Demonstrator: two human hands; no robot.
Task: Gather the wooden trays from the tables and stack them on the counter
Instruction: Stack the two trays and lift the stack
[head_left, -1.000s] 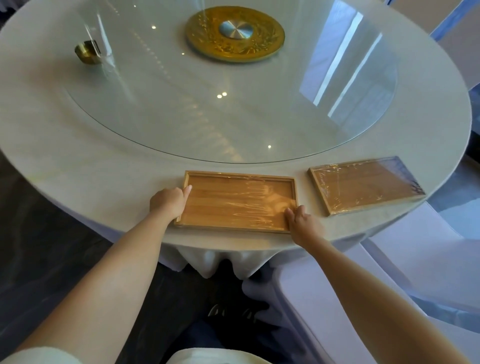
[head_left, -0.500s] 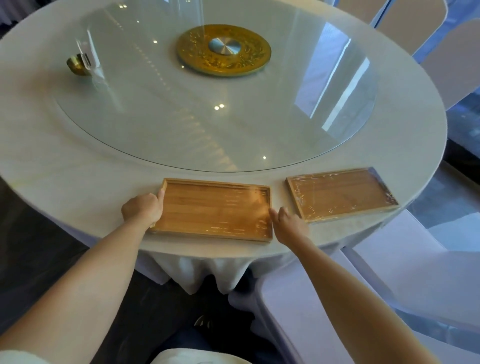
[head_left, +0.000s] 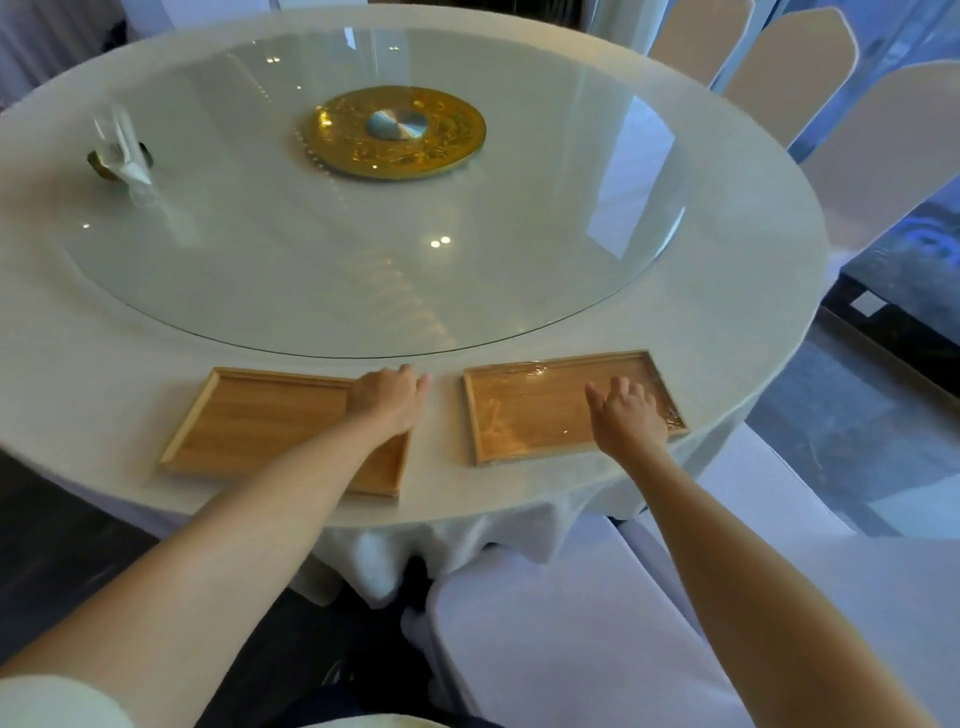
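two wooden trays sit side by side on the desk (head_left: 727, 249), at the near edge, just in front of the glass turntable (head_left: 363, 218). left hand (head_left: 387, 397) lies flat, fingers loose, over the far right corner of the left tray (head_left: 260, 421). right hand (head_left: 631, 415) hovers spread over the plastic-wrapped right tray (head_left: 530, 405), gripping nothing. white chair (head_left: 571, 634) below the desk.

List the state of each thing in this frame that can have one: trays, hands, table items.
Left tray: flat on the table, not lifted.
Right tray: flat on the table, covered in clear film, not lifted.
Left hand: over the left tray's right end, fingers reaching past its edge, no visible grip.
Right hand: open, spread over the right tray.
Gold disc: flat at the centre of the glass turntable.
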